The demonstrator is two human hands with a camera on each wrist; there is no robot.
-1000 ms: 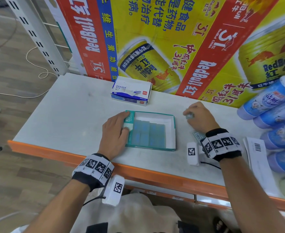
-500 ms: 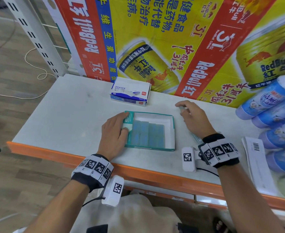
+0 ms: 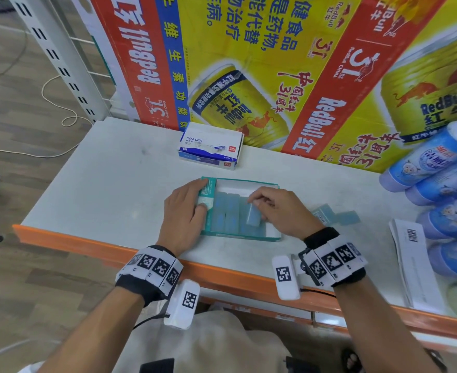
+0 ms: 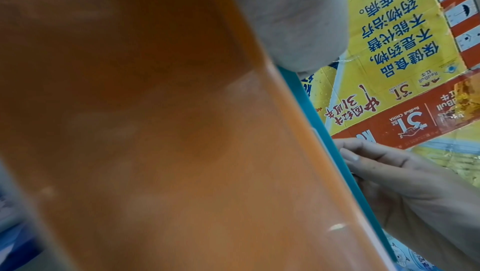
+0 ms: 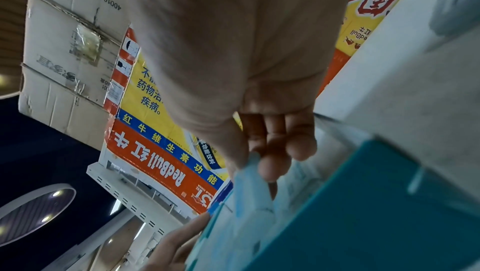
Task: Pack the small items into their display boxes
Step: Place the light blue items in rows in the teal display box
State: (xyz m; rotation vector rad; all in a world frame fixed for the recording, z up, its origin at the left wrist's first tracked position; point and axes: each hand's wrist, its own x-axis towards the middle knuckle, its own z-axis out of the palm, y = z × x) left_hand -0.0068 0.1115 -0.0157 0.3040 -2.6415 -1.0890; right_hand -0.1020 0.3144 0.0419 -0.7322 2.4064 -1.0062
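One teal display box sits open on the desk near the front edge, already mostly filled with pale blue packets lying flat; I can't get a firm count of them because the hands cover part of the tray. The right hand is over the box with its fingers curled, pinching one more blue packet, tilted, above the packed ones. The left hand lies on the box's left end, fingers fairly straight, thumb pressing the flap there, holding nothing. Two loose blue packets lie on the desk just right of the box. One closed eraser box sits further back against the Red Bull carton, and a pile of blue bottles lies at the far right beside some white barcode sheets. The right wrist view shows the pinch up close, which the head view only half shows; the left wrist view is mostly the orange desk edge plus a sliver of the teal box wall.
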